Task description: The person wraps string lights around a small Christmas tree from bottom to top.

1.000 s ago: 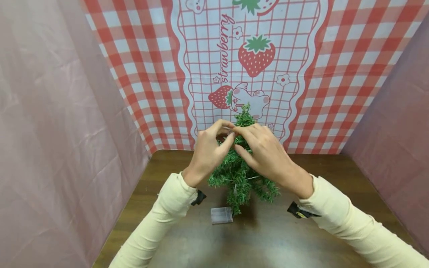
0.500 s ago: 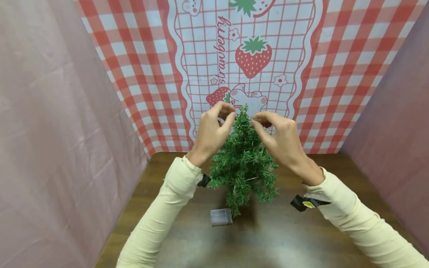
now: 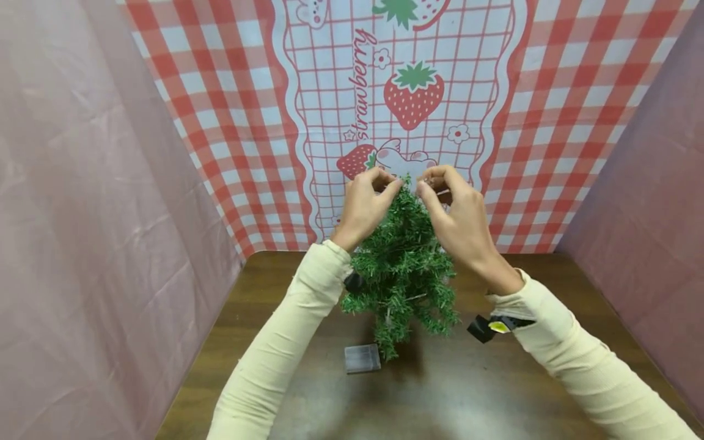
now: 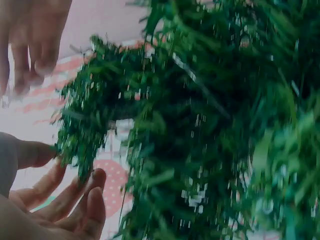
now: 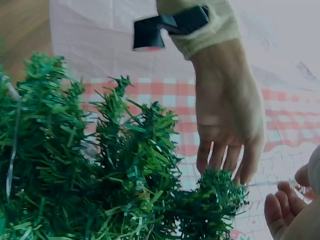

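A small artificial Christmas tree (image 3: pixel 404 256) stands on the wooden table, its green top between both hands. My left hand (image 3: pixel 365 201) pinches at the tree's tip; in the left wrist view its thumb and fingers (image 4: pixel 92 200) stand on either side of the drooping tip. Just right of the top, my right hand (image 3: pixel 459 217) is raised with thumb and fingers pinching a small glinting thing (image 3: pixel 429 181), too small to tell its kind. A thin silvery wire (image 4: pixel 200 87) runs among the branches in the left wrist view.
A flat translucent plastic box (image 3: pixel 362 359) lies on the table (image 3: pixel 440 391) in front of the tree, slightly left. Behind rises a red-and-white checked strawberry cloth (image 3: pixel 407 104). Pink curtains (image 3: pixel 110 214) hang on both sides.
Both hands were together in front of the upper tree, then parted to either side of it. They have since risen to the tip, the left hand moving right onto it.
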`<action>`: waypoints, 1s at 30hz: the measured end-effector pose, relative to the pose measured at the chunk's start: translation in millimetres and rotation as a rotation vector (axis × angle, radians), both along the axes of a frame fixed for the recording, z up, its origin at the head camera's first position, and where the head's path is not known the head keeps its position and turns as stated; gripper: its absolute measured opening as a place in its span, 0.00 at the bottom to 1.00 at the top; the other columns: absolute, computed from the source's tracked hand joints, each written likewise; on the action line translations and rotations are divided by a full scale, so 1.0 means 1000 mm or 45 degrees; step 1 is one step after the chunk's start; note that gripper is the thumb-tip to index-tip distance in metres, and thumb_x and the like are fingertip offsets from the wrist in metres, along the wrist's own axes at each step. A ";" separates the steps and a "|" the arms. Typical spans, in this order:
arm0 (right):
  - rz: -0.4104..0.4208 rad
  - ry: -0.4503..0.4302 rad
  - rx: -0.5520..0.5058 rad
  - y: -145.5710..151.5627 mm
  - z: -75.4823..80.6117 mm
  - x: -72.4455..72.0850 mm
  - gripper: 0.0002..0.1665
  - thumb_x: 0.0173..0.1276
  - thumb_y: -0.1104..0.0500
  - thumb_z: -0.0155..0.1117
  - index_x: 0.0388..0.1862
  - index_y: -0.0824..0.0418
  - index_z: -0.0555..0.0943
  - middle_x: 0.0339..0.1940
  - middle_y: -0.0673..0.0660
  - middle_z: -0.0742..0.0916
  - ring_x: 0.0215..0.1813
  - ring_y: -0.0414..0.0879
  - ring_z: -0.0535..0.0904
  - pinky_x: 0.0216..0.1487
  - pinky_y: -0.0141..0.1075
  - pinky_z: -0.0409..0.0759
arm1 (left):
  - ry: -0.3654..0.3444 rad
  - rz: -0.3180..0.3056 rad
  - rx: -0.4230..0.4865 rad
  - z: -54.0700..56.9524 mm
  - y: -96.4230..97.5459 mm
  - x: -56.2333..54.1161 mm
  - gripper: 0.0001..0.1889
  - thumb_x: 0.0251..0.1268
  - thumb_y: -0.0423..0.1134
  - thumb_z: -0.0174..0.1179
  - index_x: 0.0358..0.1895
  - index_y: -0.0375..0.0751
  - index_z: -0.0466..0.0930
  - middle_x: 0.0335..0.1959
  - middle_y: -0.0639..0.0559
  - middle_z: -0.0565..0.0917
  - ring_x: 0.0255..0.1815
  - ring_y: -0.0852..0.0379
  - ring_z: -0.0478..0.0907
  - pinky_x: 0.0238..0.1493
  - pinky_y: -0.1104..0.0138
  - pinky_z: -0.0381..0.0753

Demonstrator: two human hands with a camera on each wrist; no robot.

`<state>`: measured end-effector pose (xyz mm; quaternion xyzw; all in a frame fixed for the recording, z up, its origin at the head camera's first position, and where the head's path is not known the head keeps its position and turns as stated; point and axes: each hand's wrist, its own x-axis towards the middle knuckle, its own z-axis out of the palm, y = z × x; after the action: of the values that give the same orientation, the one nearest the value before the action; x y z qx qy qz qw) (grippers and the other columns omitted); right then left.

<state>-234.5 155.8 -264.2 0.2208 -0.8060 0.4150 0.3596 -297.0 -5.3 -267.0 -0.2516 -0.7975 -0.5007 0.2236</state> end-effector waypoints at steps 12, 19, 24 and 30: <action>0.075 0.038 0.167 -0.001 0.019 -0.034 0.12 0.76 0.57 0.59 0.51 0.63 0.82 0.40 0.58 0.88 0.40 0.46 0.82 0.45 0.41 0.81 | 0.141 -0.066 0.145 -0.010 0.003 0.001 0.04 0.70 0.34 0.60 0.39 0.37 0.83 0.36 0.47 0.87 0.35 0.58 0.83 0.38 0.70 0.82; 0.151 -0.054 0.315 -0.002 0.030 -0.049 0.13 0.75 0.60 0.60 0.52 0.65 0.82 0.46 0.62 0.87 0.45 0.52 0.83 0.47 0.46 0.82 | 0.095 -0.127 0.263 -0.017 0.003 0.001 0.04 0.71 0.33 0.59 0.40 0.36 0.83 0.38 0.47 0.88 0.38 0.59 0.84 0.39 0.68 0.82; 0.174 -0.154 0.464 -0.003 0.042 -0.056 0.12 0.74 0.61 0.61 0.51 0.65 0.83 0.42 0.64 0.89 0.40 0.53 0.85 0.42 0.45 0.83 | 0.111 -0.098 0.261 -0.018 0.003 0.002 0.04 0.71 0.32 0.59 0.39 0.36 0.82 0.38 0.46 0.89 0.39 0.59 0.85 0.40 0.69 0.83; 0.173 -0.395 0.677 -0.005 0.058 -0.063 0.16 0.76 0.62 0.56 0.57 0.64 0.83 0.37 0.62 0.88 0.27 0.47 0.78 0.30 0.40 0.77 | 0.257 -0.018 0.134 -0.019 0.004 0.003 0.05 0.71 0.34 0.60 0.38 0.36 0.83 0.36 0.47 0.88 0.36 0.58 0.84 0.38 0.69 0.82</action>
<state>-297.6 150.7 -206.7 0.2944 -0.9150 0.2417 0.1334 -294.0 -1.3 -285.6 -0.2942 -0.7418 -0.5154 0.3123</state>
